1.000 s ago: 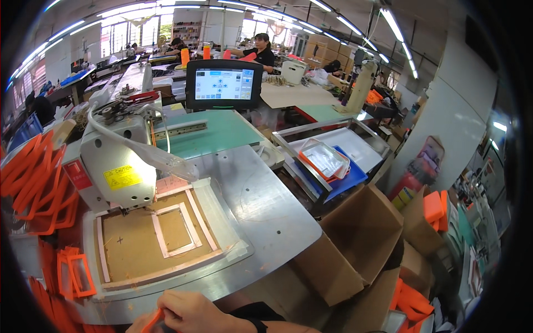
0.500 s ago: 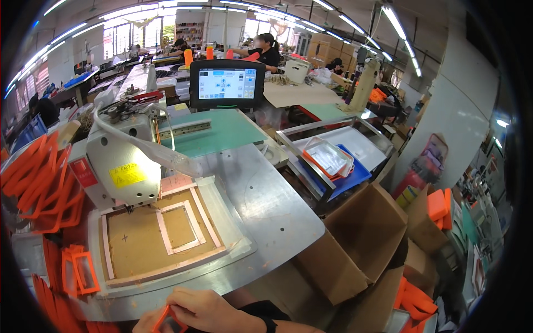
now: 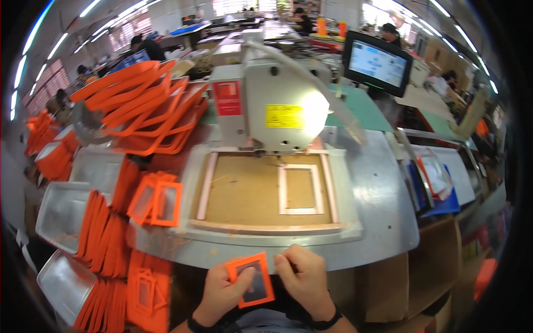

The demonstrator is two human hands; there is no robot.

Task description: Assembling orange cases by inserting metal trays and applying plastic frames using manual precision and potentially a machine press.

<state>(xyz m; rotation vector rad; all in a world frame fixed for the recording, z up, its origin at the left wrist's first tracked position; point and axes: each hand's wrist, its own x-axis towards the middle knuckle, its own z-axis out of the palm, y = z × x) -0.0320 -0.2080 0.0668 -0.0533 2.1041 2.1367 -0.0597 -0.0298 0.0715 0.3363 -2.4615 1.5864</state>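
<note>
My left hand grips a small orange rectangular frame with a clear window, its thumb lying over the window. Just right of the frame, my right hand is closed with thumb and forefinger pinched; whatever it may hold is too small to make out. Both hands are at the near edge of the metal worktable. Beyond them lies a brown board edged with pale strips, and a smaller pale rectangular frame is set on its right part. A sewing machine head with its lamp lit hangs over the board's far side.
Small orange frames lie on the table's left edge. Larger orange frames are heaped behind them, and orange-sided clear panels stack at far left. A control screen stands at back right. Cardboard boxes sit lower right.
The view has swung left, so the machine and board now appear farther right. My hands have come fully into view; the right hand is now apart from the orange frame, which the left still holds.
</note>
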